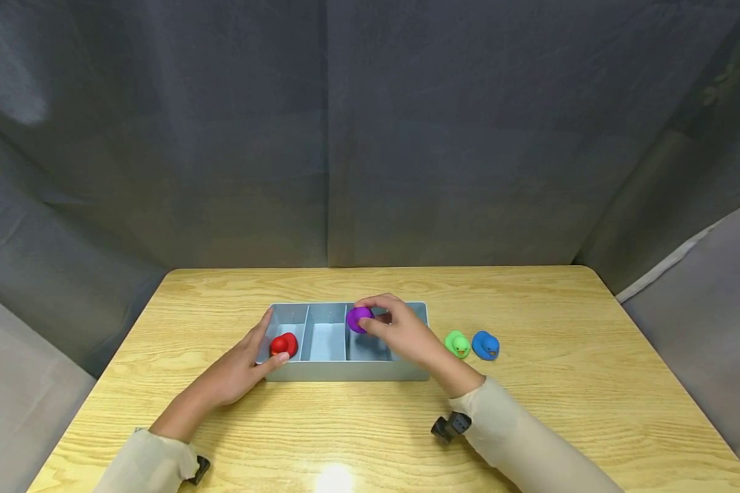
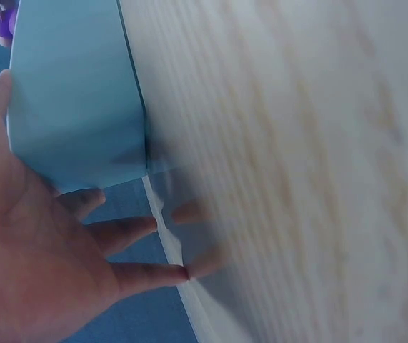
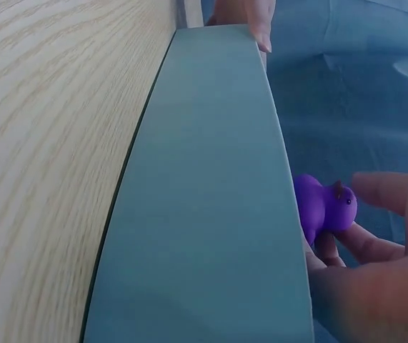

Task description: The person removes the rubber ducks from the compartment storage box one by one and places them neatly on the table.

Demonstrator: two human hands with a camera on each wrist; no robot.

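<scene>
A light blue divided box (image 1: pixel 345 372) sits on the table with a red rubber duck (image 1: pixel 288 342) in its leftmost compartment. My left hand (image 1: pixel 237 373) rests against the box's left end, thumb over the front rim and the other fingers stretched out along the side. Over the box, right of the second divider, my right hand (image 1: pixel 412 337) pinches a purple rubber duck (image 1: pixel 356 319) between thumb and fingers. In the right wrist view the purple duck (image 3: pixel 321 206) shows just beyond the box's rim, its head toward the fingertips. My right hand covers part of the right compartments.
A green rubber duck (image 1: pixel 458 344) and a blue rubber duck (image 1: pixel 486 345) stand side by side on the wooden table (image 1: pixel 549 411), just right of the box. Dark grey curtains (image 1: pixel 444 137) hang behind the table and at both sides.
</scene>
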